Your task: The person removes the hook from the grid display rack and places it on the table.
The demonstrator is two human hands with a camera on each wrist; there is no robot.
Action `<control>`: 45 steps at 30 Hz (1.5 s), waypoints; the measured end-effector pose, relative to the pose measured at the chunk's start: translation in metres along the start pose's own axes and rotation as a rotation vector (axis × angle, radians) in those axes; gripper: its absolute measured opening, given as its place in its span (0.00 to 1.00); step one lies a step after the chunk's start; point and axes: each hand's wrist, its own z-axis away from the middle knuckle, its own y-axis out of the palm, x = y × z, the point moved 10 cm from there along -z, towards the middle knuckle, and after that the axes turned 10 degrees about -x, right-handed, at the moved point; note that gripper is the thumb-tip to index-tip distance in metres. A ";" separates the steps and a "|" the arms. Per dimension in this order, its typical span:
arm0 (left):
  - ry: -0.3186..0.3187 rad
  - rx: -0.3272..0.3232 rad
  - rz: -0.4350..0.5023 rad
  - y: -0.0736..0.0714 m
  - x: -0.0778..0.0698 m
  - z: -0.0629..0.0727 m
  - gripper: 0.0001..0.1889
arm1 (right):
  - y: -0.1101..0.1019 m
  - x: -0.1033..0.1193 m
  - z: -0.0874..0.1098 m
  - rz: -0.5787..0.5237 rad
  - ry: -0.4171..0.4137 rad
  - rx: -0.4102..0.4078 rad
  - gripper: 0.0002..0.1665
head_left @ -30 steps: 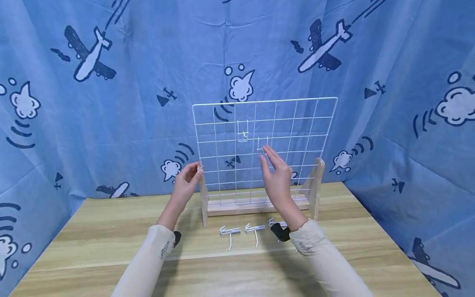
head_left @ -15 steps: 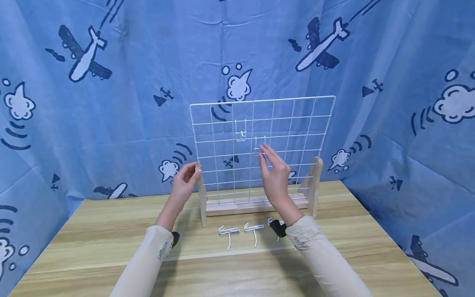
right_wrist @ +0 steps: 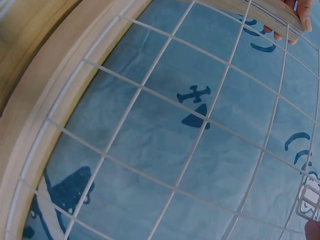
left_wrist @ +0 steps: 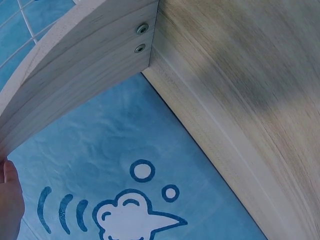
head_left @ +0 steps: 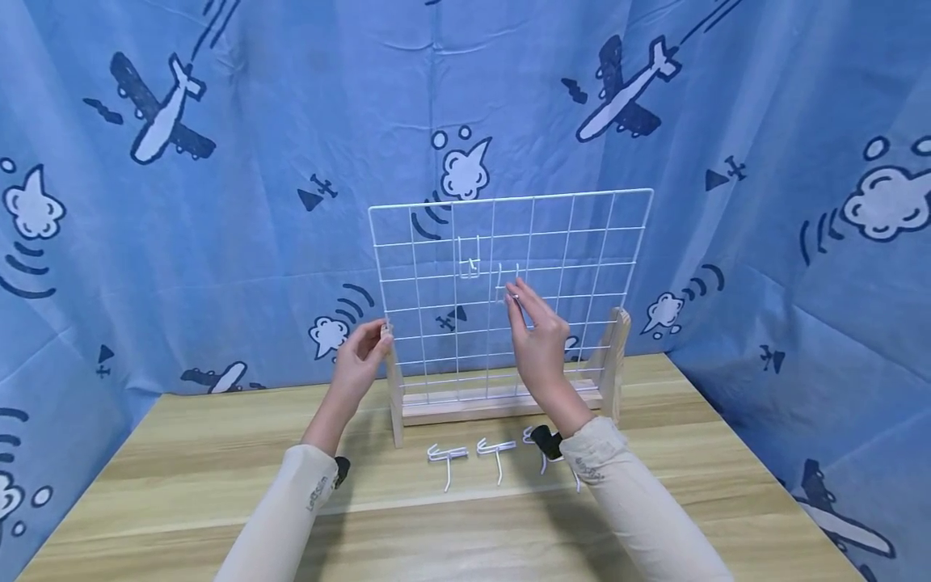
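A white wire grid panel (head_left: 476, 331) stands upright in a wooden stand (head_left: 502, 411). My left hand (head_left: 358, 364) grips the top of the stand's left side post (head_left: 395, 388); in the left wrist view only part of that hand (left_wrist: 11, 205) shows, beside the wooden side piece (left_wrist: 85, 65). With thumb and fingertips, my right hand (head_left: 540, 339) pinches a white wire hook (head_left: 500, 284) at the middle of the grid. Its fingers cover part of the hook, and I cannot tell whether it is hooked on a wire. Another white hook (head_left: 469, 267) hangs on the grid, up and to the left.
Several white hooks lie in a row on the wooden table (head_left: 407, 533) before the stand, among them a left one (head_left: 447, 457) and a middle one (head_left: 498, 449). My right wrist partly covers the others. A blue curtain (head_left: 291, 226) closes in behind and at the sides.
My right hand has raised the hook slightly against the grid, and its thumb and fingertips have drawn closer together. The left hand stays on the post. The head view has shifted a little.
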 end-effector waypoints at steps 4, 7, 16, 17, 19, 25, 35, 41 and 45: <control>0.023 -0.010 0.004 -0.002 -0.001 -0.001 0.22 | -0.001 0.002 -0.003 -0.004 -0.015 -0.012 0.12; 0.026 -0.015 0.007 -0.002 -0.001 -0.001 0.22 | -0.002 0.003 -0.005 -0.011 -0.017 -0.016 0.11; 0.019 -0.008 0.004 -0.001 0.000 0.000 0.22 | -0.009 0.006 -0.010 -0.026 -0.048 -0.021 0.10; 0.022 -0.012 0.006 -0.001 0.000 0.000 0.22 | -0.010 0.007 -0.010 -0.027 -0.057 -0.018 0.10; 0.022 -0.013 0.010 -0.002 0.000 0.000 0.21 | -0.011 0.008 -0.010 -0.031 -0.069 -0.014 0.11; 0.015 -0.018 0.009 -0.002 0.001 0.001 0.21 | -0.019 0.010 -0.009 -0.050 -0.088 0.000 0.11; 0.024 -0.020 0.007 -0.001 0.000 0.000 0.20 | -0.031 0.013 -0.004 -0.078 -0.129 0.026 0.13; 0.017 -0.020 0.002 -0.002 0.002 -0.001 0.20 | -0.036 0.015 0.001 -0.079 -0.158 0.054 0.15; 0.010 -0.011 -0.002 -0.001 0.003 0.000 0.21 | -0.040 0.016 0.007 -0.083 -0.175 0.078 0.16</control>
